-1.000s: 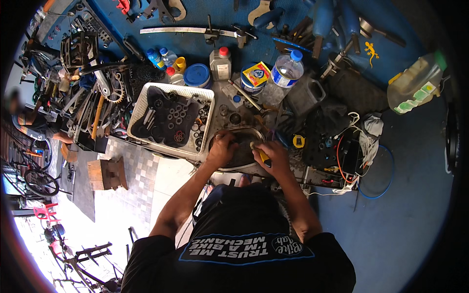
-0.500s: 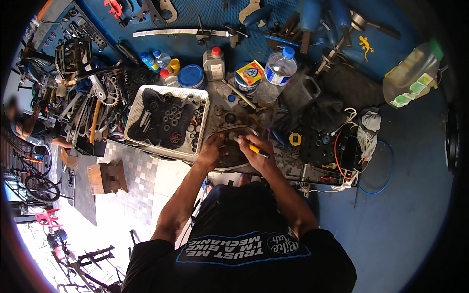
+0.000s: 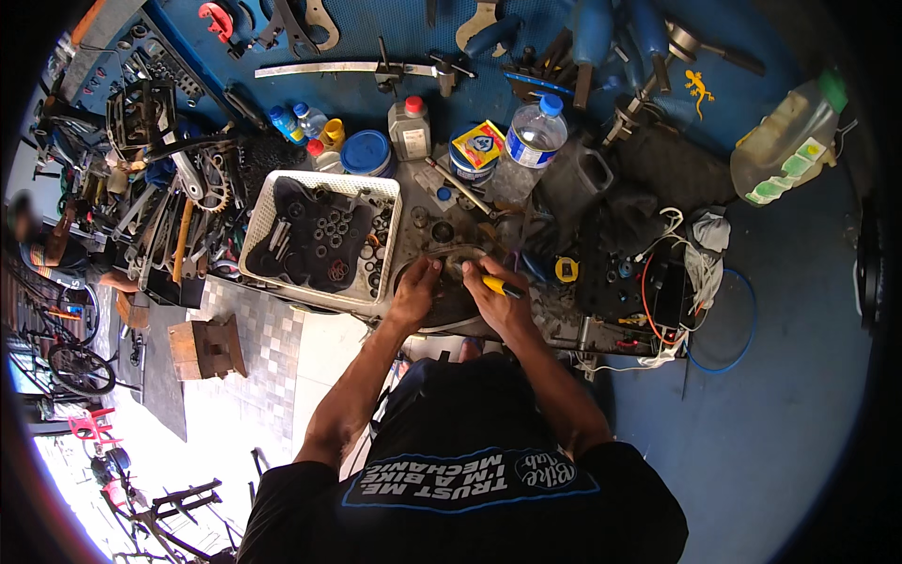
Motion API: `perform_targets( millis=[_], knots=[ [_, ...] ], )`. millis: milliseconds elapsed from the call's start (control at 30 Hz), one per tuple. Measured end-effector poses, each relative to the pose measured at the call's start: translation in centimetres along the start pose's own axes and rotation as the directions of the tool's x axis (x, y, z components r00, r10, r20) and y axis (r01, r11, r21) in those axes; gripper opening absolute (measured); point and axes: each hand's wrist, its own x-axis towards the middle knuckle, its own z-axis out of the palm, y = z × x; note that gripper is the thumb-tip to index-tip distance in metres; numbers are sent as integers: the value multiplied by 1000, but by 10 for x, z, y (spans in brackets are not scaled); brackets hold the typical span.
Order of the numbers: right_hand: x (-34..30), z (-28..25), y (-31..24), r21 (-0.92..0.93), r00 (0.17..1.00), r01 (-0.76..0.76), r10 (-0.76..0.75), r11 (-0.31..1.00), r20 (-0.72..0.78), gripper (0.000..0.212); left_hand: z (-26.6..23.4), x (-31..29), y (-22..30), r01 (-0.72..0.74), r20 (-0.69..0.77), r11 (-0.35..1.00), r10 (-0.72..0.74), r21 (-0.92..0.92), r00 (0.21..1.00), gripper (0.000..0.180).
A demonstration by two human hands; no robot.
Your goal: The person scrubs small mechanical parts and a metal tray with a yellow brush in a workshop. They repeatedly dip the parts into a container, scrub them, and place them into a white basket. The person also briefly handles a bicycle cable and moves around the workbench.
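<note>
Both hands are close together over a dark, shallow tray [image 3: 449,326] at the bench's near edge. My right hand [image 3: 490,303] is closed round a tool with a yellow-and-black handle [image 3: 501,286]. The handle's end sticks out to the right, while its working end lies between the hands, too unclear to name. My left hand [image 3: 414,293] is closed with its thumb up, at the tray's left side. Whatever its fingers hold is hidden. A small greyish part [image 3: 458,261] shows between the two hands, partly covered by them.
A white basket [image 3: 252,246] of rings and small metal parts stands left of the tray. Behind are a grey bottle [image 3: 411,132], a blue-lidded tub [image 3: 365,153] and a clear plastic bottle [image 3: 532,155]. A yellow tape measure [image 3: 567,270] and tangled cables [image 3: 702,254] lie to the right.
My left hand has shifted slightly right and its fingers have closed in more. The right hand and the yellow-and-black tool have moved a little to the right.
</note>
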Motion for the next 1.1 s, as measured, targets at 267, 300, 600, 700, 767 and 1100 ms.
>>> perform_targets(
  millis=[267,300,600,700,767,1100],
  knots=[
    [3,2,14,39,997,-75,74,996,25,41,-5,5,-14,-89,20,996,89,-18,996,30],
    [1,2,18,340,891,-451,396,825,220,38,-5,6,-14,-71,22,994,73,-79,997,31],
    [-21,-9,50,318,870,-404,253,857,424,26,-20,7,-2,96,205,868,6,-487,979,41],
    [-28,-18,46,116,952,75,-106,990,289,30,-23,10,-5,89,207,882,10,-463,978,44],
    [-25,-23,45,-66,947,173,-147,983,285,35,-23,12,-8,83,171,898,-9,-432,985,47],
    [-2,-3,17,371,953,-247,153,895,263,29,1,21,-24,10,-46,973,-21,-230,999,48]
  ],
)
